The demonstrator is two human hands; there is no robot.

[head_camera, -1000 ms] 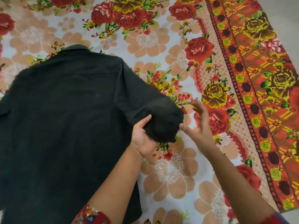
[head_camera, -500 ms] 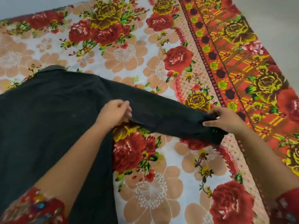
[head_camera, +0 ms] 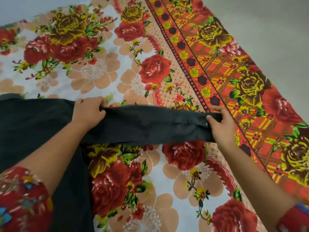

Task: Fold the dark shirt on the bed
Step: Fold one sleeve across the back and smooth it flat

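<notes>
The dark shirt (head_camera: 33, 121) lies flat on the bed at the left, its body running down the left side of the view. Its right sleeve (head_camera: 150, 124) stretches straight out to the right across the floral sheet. My left hand (head_camera: 88, 111) grips the sleeve's upper edge near the shoulder. My right hand (head_camera: 220, 124) pinches the cuff end, where a small button shows. The shirt's collar edge peeks out at the far left; the rest of the shirt runs out of view.
The bed is covered by a floral sheet (head_camera: 103, 72) with red and yellow roses and an orange patterned border (head_camera: 234, 77) on the right. Beyond the border lies grey floor (head_camera: 275, 22). My forearms with red patterned sleeves enter from below.
The bunched sleeve has been pulled out straight to the right. My right hand moved to the cuff, my left hand to the shoulder end. The view shifted rightward.
</notes>
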